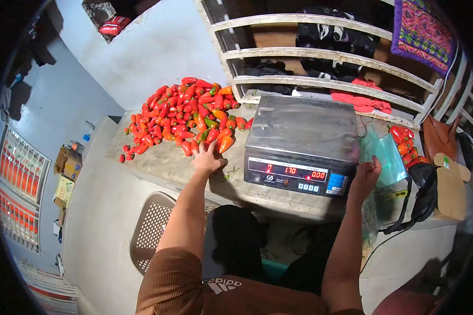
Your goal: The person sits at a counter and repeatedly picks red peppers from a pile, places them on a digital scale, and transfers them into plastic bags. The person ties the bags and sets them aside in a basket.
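Observation:
A heap of red peppers (178, 113), some orange or green, lies on the counter to the left of a digital scale. My left hand (207, 160) reaches the heap's near edge, its fingers spread and touching the closest peppers. At the scale's right front corner, my right hand (367, 178) has its fingers curled, with the fingertips against a translucent teal plastic bag (388, 160). Whether they grip the bag or something else is hidden. The scale (302, 123) has a bare dark platform and a lit red display facing me.
More red peppers (402, 140) sit in a bag at right, beside a brown leather bag (440, 137) and a cardboard piece (451, 186). Below the counter (168, 170) stands a perforated plastic basket (148, 231). White slatted rails (326, 54) rise behind the scale.

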Motion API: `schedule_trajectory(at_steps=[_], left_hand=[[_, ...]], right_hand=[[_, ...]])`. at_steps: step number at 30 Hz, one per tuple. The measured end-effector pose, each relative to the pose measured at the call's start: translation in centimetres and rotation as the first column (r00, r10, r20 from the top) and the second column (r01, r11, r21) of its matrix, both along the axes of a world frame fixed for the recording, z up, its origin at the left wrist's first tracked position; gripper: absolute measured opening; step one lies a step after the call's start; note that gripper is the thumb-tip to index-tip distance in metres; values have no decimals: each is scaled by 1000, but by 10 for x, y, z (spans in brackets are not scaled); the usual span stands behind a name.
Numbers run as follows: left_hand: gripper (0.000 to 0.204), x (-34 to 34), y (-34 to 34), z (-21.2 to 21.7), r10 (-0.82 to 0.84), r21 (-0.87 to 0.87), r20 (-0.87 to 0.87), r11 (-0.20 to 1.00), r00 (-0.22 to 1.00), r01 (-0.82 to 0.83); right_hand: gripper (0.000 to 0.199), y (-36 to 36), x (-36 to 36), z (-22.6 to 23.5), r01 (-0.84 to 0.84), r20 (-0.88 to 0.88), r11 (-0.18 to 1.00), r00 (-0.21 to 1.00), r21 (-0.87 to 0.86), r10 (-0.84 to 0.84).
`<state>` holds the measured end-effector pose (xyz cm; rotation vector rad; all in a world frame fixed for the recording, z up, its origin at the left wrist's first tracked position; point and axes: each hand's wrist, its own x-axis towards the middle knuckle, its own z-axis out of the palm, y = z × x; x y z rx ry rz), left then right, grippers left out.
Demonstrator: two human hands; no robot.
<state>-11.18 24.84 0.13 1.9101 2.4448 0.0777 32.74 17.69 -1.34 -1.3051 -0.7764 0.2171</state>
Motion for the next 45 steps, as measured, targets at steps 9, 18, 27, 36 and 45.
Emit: schedule_trajectory(at_steps=[9, 18, 27, 36, 45], left_hand=[[57, 17, 21, 2, 323, 2, 5, 946, 946, -323], [63, 12, 13, -7, 197, -35, 50, 980, 979, -195], [65, -18, -6, -6, 51, -96, 157, 995, 986, -36], [45, 37, 12, 39, -164, 429, 474, 901, 865, -64], [55, 233, 52, 104, -614, 269, 106, 775, 782, 571]], right_hand=[[31, -2, -16, -1, -53, -45, 997, 997, 48, 56], [32, 2, -13, -4, -23, -50, 1000, 998, -7, 23], [30, -3, -6, 1, 2, -84, 1000, 996, 24, 0], [31, -9, -10, 22, 23, -81, 991, 996, -134, -34], [29, -7, -12, 22, 12, -143, 999, 990, -37, -17]])
